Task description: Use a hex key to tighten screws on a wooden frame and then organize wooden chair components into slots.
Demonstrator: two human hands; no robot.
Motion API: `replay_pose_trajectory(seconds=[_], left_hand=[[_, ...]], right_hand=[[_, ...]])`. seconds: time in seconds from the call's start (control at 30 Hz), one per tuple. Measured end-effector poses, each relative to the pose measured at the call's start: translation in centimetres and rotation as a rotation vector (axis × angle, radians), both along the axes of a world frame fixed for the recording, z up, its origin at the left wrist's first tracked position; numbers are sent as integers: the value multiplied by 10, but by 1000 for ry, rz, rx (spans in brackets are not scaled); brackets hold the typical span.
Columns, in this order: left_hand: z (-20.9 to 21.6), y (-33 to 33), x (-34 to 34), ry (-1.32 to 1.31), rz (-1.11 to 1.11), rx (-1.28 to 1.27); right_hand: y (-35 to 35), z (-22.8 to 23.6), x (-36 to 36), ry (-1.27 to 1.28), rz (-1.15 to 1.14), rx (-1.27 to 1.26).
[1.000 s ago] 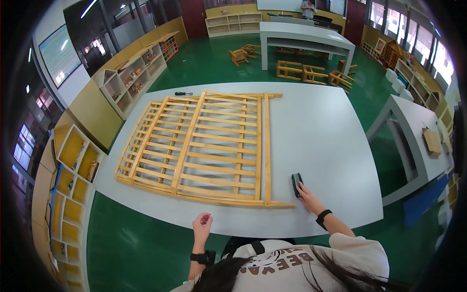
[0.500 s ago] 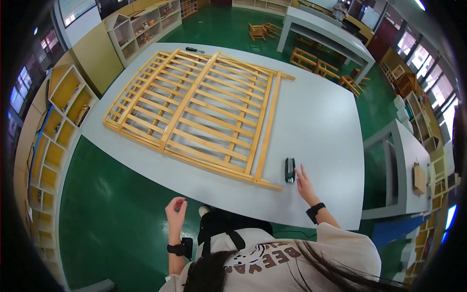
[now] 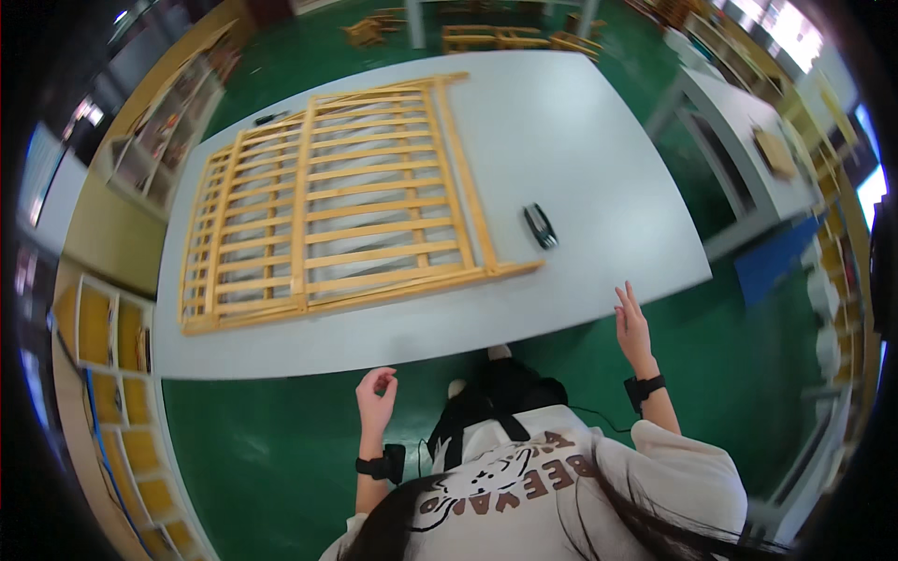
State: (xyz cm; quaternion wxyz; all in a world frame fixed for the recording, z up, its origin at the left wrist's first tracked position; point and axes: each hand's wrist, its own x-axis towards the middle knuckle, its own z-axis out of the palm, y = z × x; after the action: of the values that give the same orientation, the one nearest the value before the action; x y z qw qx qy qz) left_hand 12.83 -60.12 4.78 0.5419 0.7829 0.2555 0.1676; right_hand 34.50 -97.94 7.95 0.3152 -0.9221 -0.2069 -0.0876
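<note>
My left hand (image 3: pixel 376 397) hovers just off the front edge of the grey table (image 3: pixel 599 131), fingers curled in with nothing visible in them. My right hand (image 3: pixel 634 329) is raised beyond the same edge, its fingers stretched out and empty. Nearest to it on the tabletop lies a black folding tool set (image 3: pixel 540 226), apart from the hand. Flat slatted wooden panels (image 3: pixel 301 201), stacked like a folded crib frame, cover the left and middle of the table. Both wrists wear black bands.
A dark-handled screwdriver (image 3: pixel 269 119) lies by the far left corner of the panels. Low shelves (image 3: pixel 131 374) stand along the left. On the right is another grey table (image 3: pixel 748 122) with a wooden block (image 3: pixel 774 152). Small wooden chairs (image 3: pixel 496 39) rest on the green floor behind.
My view has turned to the right and I stand farther back from the table. The right hand has drawn away from the folding tool set, which stays on the table.
</note>
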Motion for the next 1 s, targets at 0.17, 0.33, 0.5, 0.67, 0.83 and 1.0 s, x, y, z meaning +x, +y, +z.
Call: replay_pose_trajectory(seconds=[0.17, 0.33, 0.5, 0.67, 0.83, 1.0], left_hand=[[-8, -34, 48, 54, -377, 9], [-14, -106, 104, 73, -677, -1], [-13, -200, 159, -9, -981, 433], [-26, -273, 230, -14, -840, 694], [-47, -356, 264, 224, -765, 1137], [-60, -392, 285, 484, -628, 1172]], right_hand=[[-60, -5, -93, 116, -303, 12], [-136, -74, -172, 223, -572, 95], [-210, -191, -305, 863, -761, 203], [-268, -233, -410, 1151, -1126, 511], [-339, -228, -388, 1243, -1260, 713], [-410, -225, -264, 848, -1125, 747]])
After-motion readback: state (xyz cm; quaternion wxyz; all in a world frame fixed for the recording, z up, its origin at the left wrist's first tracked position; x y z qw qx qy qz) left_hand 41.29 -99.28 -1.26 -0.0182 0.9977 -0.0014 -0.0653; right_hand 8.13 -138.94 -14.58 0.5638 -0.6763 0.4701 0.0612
